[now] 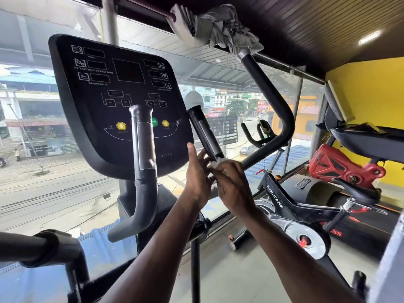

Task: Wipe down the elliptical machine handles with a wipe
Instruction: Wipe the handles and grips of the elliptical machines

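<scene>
I see my right hand (235, 186) clenched around a white wipe (215, 166) at the base of the short handle (204, 133). My left hand (197, 173) is released, fingers straight, touching the wipe from the left.

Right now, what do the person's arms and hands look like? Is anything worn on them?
Both forearms are bare as far as the picture shows: no sleeves, gloves or watch in view. The left hand and right hand show no rings or bands that I can make out. Nothing above the forearms is in frame.
</scene>
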A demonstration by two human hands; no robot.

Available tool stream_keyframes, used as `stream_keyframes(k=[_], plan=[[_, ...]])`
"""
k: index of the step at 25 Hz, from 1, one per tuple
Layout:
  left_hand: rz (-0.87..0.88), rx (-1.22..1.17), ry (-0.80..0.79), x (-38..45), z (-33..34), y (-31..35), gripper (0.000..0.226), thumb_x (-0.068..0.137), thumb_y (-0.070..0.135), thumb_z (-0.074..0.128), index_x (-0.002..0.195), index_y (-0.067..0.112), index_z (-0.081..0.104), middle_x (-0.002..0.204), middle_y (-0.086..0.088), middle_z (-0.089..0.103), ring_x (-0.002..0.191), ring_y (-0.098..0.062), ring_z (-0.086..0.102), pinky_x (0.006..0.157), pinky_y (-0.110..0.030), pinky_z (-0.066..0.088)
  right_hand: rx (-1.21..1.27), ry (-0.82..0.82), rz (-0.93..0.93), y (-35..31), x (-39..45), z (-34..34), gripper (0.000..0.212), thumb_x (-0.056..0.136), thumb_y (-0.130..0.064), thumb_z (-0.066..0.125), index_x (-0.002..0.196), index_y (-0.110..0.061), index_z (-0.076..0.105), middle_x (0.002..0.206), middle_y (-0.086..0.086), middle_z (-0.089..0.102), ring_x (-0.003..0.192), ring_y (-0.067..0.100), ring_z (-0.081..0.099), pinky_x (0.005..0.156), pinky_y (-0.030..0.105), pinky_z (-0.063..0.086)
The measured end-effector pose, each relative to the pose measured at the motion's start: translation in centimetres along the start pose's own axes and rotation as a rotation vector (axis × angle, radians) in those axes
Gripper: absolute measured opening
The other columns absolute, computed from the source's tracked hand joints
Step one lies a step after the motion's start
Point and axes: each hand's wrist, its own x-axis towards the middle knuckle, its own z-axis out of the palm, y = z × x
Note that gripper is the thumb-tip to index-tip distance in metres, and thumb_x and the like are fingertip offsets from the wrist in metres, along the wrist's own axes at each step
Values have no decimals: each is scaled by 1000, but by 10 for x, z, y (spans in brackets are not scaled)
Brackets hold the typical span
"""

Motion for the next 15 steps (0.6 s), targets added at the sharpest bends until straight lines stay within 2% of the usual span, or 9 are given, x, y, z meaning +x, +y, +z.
stream_keyframes(k=[3, 5, 7, 9, 11, 12, 13, 15], plan=[[22, -6, 10, 3, 6, 0, 82, 86, 79, 23, 134, 21, 57, 130, -5, 63, 122, -18, 57, 104, -39, 43, 60, 46, 138, -3, 41, 12, 33, 94, -5, 50, 126, -1, 58, 128, 19, 55, 121, 31, 53, 100, 36, 49], [54, -8, 18, 7, 6, 4, 83, 82, 80, 30, 134, 22, 57, 132, -2, 63, 125, -16, 55, 112, -39, 37, 44, 10, 61, -7, 44, 23, 38, 95, -7, 48, 133, 0, 46, 143, 19, 44, 132, 36, 45, 106, 43, 44], [73, 21, 47, 11, 3, 10, 84, 81, 82, 29, 136, 23, 55, 136, 2, 59, 129, -15, 52, 109, -38, 38, -41, -78, 7, -6, 45, 24, 45, 96, -8, 46, 139, 1, 41, 148, 22, 38, 137, 37, 38, 105, 46, 44], [65, 8, 64, 14, 5, 16, 80, 87, 77, 27, 137, 20, 54, 134, 1, 60, 128, -17, 52, 106, -37, 41, -97, -220, 208, -9, 67, 18, 55, 98, -17, 45, 147, 0, 29, 147, 24, 38, 133, 37, 43, 99, 43, 48], [83, 3, 74, 15, 11, 21, 78, 91, 72, 28, 131, 13, 59, 122, -8, 68, 121, -19, 59, 109, -39, 41, -84, -355, 427, -12, 92, 16, 60, 99, -30, 46, 148, -5, 23, 137, 22, 45, 117, 37, 52, 85, 42, 48], [90, 29, 97, 16, 14, 24, 79, 92, 71, 28, 130, 9, 60, 117, -13, 69, 118, -21, 61, 110, -40, 40, -46, -381, 500, -13, 97, 17, 56, 99, -36, 46, 144, -8, 30, 129, 20, 50, 109, 37, 56, 79, 41, 47], [94, 59, 117, 15, 16, 27, 79, 92, 70, 27, 128, 9, 60, 114, -14, 69, 114, -22, 63, 108, -41, 42, 27, -394, 560, -12, 95, 17, 49, 97, -43, 48, 132, -10, 42, 118, 17, 58, 100, 35, 59, 74, 40, 45], [105, 113, 142, 19, 13, 27, 72, 92, 71, 24, 111, 19, 70, 98, -4, 75, 90, -15, 67, 89, -38, 49, 329, -420, 747, -1, 87, 10, 41, 89, -51, 58, 99, -11, 60, 83, 11, 67, 73, 28, 63, 68, 38, 45]])
